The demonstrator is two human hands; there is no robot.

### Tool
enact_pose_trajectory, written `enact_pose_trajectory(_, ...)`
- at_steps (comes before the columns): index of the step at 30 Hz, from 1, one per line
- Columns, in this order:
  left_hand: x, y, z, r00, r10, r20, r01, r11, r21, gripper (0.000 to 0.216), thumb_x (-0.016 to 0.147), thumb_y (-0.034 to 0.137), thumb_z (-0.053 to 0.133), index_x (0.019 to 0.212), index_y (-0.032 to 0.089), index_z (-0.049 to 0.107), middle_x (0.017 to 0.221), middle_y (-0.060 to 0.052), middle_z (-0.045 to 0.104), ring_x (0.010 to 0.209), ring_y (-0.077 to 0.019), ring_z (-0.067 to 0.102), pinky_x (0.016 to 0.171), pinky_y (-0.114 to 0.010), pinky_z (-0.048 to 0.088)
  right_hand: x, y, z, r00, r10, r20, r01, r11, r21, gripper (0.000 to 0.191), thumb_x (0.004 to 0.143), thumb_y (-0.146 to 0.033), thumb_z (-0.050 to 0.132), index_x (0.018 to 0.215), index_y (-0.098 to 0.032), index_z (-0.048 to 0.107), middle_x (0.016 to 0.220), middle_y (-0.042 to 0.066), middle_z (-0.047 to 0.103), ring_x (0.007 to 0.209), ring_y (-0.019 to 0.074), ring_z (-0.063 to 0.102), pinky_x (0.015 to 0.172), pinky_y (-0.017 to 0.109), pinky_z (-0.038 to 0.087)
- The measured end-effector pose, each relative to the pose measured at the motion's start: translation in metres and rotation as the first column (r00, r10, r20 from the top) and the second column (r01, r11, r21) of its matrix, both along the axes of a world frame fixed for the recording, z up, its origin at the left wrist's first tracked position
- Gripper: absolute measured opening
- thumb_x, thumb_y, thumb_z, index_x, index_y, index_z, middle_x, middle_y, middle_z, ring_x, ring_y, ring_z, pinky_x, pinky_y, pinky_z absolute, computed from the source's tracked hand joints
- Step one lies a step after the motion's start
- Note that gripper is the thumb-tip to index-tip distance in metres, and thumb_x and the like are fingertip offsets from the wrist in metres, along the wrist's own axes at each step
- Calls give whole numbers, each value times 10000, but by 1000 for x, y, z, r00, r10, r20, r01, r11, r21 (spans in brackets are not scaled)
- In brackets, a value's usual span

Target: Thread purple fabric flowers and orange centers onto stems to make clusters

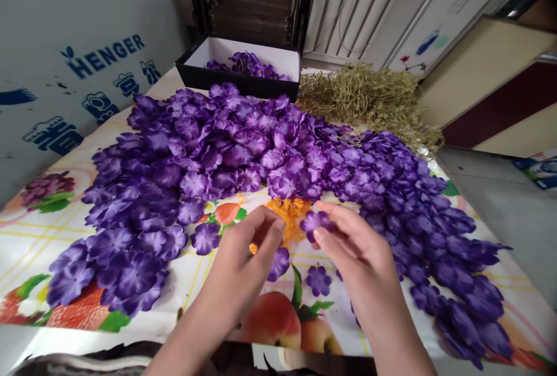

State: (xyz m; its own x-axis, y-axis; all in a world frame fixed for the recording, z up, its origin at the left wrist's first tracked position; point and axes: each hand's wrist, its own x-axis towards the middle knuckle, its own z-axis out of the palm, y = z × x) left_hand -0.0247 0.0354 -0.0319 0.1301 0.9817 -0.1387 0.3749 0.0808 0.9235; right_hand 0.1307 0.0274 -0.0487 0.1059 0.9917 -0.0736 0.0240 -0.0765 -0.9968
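A wide heap of purple fabric flower petals (209,155) covers the table. Between my hands lies a small pile of orange flower centres (290,213). My right hand (357,254) pinches one purple petal (317,222) between thumb and fingers, just right of the orange pile. My left hand (243,260) is closed in a pinch at the orange pile's left edge; a small orange bit shows under its fingertips. Loose purple petals (318,280) lie on the cloth below my hands.
A fruit-printed tablecloth (39,231) covers the table. A black box (237,65) with purple petals stands at the far edge. A tangle of dry olive-green stems (369,97) lies at the back right. A wall with blue lettering is on the left.
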Motion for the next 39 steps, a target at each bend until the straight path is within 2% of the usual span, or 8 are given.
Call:
enact_pose_trajectory(6, -10, -11, -14, 717, -243, -654, 328, 945, 8, 175, 884, 175, 462, 970, 142, 610, 1000, -131, 635, 968, -296, 575, 846, -421, 434, 12, -6, -1, 954, -204, -218, 206, 979, -13, 373, 700, -206, 782, 1060, -225, 685, 788, -7, 701, 697, 133, 652, 666, 262, 543)
enact_pose_trajectory(13, -16, -6, -25, 623, -243, -743, 371, 928, 7, 179, 822, 88, 491, 936, 151, 615, 1038, -120, 569, 993, -292, 532, 864, -430, 446, 10, -3, 12, 916, -222, -333, 144, 959, -243, 280, 575, -203, 848, 837, -215, 750, 748, 2, 732, 726, 166, 658, 719, 297, 498)
enact_pose_trajectory(17, -13, 0, -20, 761, -191, -620, 294, 953, 68, 78, 841, 134, 514, 800, 154, 577, 930, -93, 560, 890, -245, 536, 799, -384, 438, 13, 3, 15, 902, -153, -404, 30, 955, -294, 132, 570, -207, 841, 646, -206, 733, 640, -16, 708, 673, 133, 624, 722, 264, 458)
enact_pose_trajectory(22, -3, 3, -13, 993, -106, -42, 104, 994, -38, 182, 920, 324, 456, 797, 190, 471, 646, 26, 502, 607, -144, 482, 572, -274, 382, 18, 3, 15, 853, -7, -522, -154, 952, -264, 122, 567, -220, 831, 598, -236, 714, 731, -16, 689, 801, 178, 629, 816, 312, 445)
enact_pose_trajectory(26, 3, 4, -8, 970, -70, 233, 99, 988, -118, 159, 923, 329, 480, 891, 174, 473, 611, 47, 532, 557, -107, 478, 523, -230, 341, 16, -1, 14, 846, 189, -498, -322, 926, -196, 168, 544, -214, 852, 576, -236, 688, 1064, 11, 657, 1121, 230, 550, 997, 353, 345)
enact_pose_trajectory(29, 4, 4, -7, 961, -85, 263, 113, 989, -96, 167, 925, 338, 504, 919, 171, 497, 601, 64, 494, 550, -95, 452, 511, -218, 318, 12, 2, 13, 877, 169, -451, -299, 926, -233, 158, 587, -220, 836, 589, -215, 678, 1188, 31, 610, 1090, 231, 572, 949, 347, 386)
enact_pose_trajectory(35, 0, 4, -8, 910, -153, 386, 210, 971, -110, 119, 948, 299, 479, 944, 181, 496, 742, 21, 579, 704, -114, 535, 657, -224, 413, 7, 11, 9, 868, 66, -492, -225, 936, -272, 139, 634, -199, 809, 599, -199, 675, 702, -21, 676, 713, 130, 613, 729, 249, 450)
enact_pose_trajectory(39, -2, 5, -6, 918, -169, 360, 220, 970, -105, 186, 961, 342, 443, 883, 186, 506, 719, 31, 529, 676, -112, 496, 633, -229, 391, 5, 15, 4, 920, 37, -390, -155, 948, -278, 132, 625, -205, 816, 596, -188, 689, 635, -31, 663, 644, 102, 584, 649, 218, 433)
